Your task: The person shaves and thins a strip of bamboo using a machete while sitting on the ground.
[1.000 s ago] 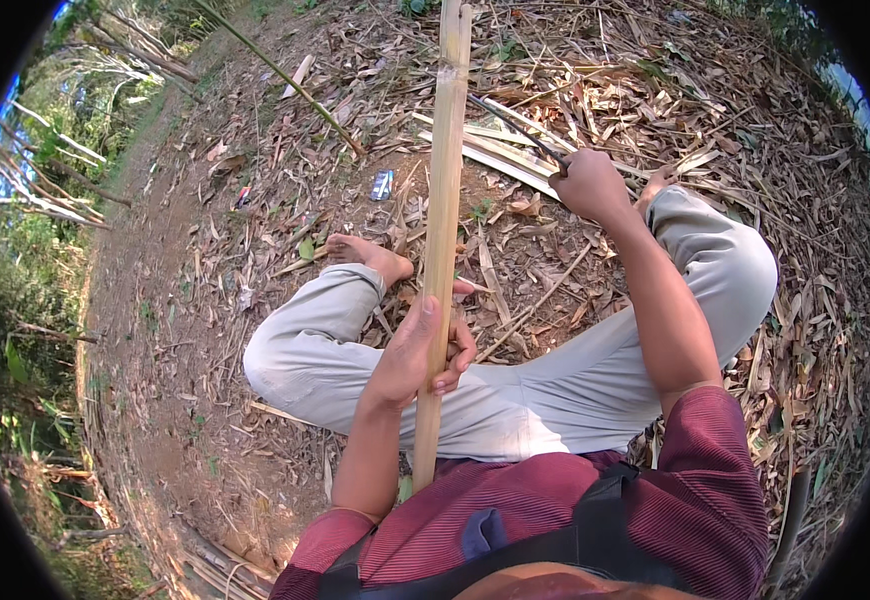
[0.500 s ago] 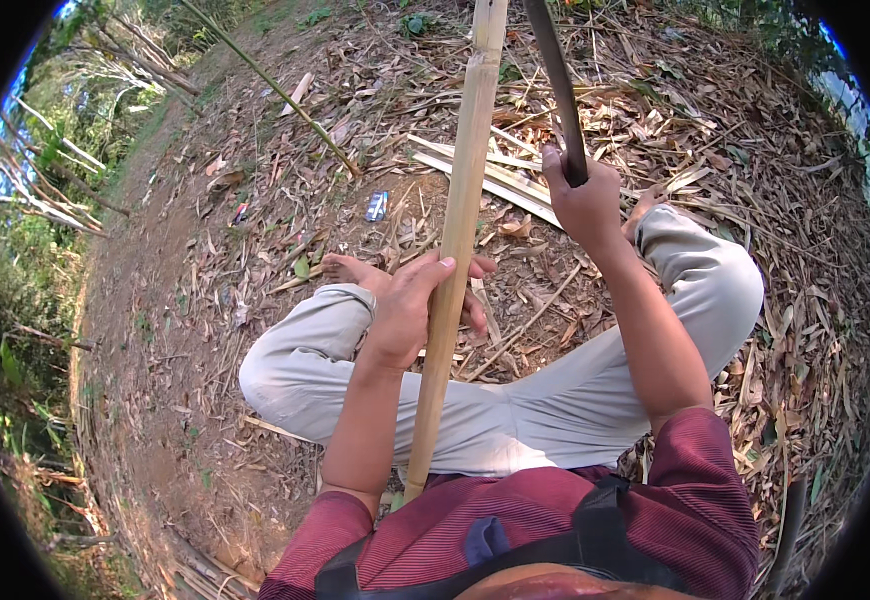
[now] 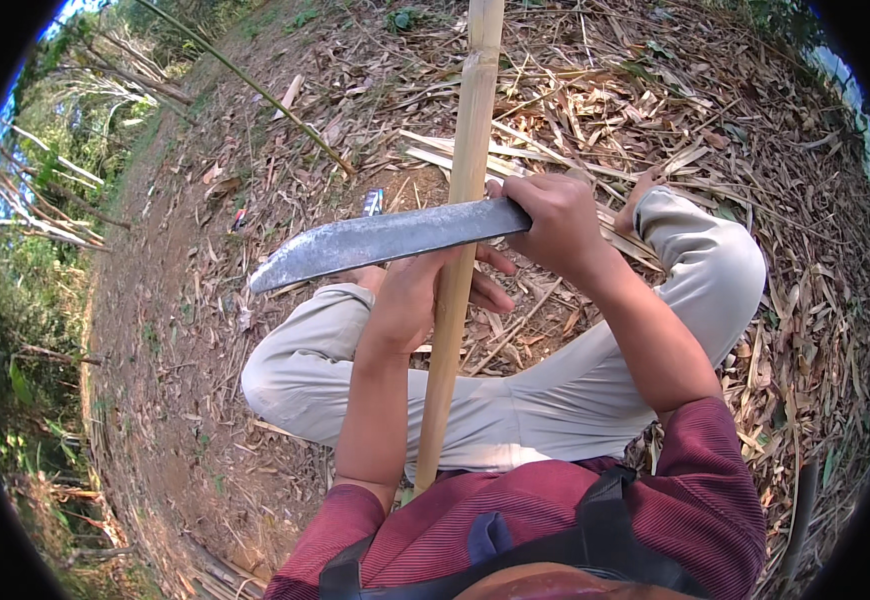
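A long pale bamboo pole (image 3: 452, 330) runs from my lap up past the top of the view. My left hand (image 3: 405, 305) holds it at mid-length from the left side; the fingers curl behind it and stick out on its right. My right hand (image 3: 560, 225), closed round the handle, holds a machete (image 3: 385, 240). Its broad grey blade lies crosswise over the pole, tip to the left, just above my left hand. The blade hides part of that hand and the thumb. Whether the edge touches the bamboo I cannot tell.
I sit with bent legs in light trousers (image 3: 300, 370) on ground strewn with dry leaves. Split bamboo strips (image 3: 430, 150) lie beyond my hands. A small blue packet (image 3: 373, 200) is left of the pole, and a thin green stem (image 3: 285, 110) slants at upper left.
The machete has swung from pointing away, right of the pole, to lying across it with the tip leftward. My right hand has turned and moved slightly left; my left hand stays on the pole.
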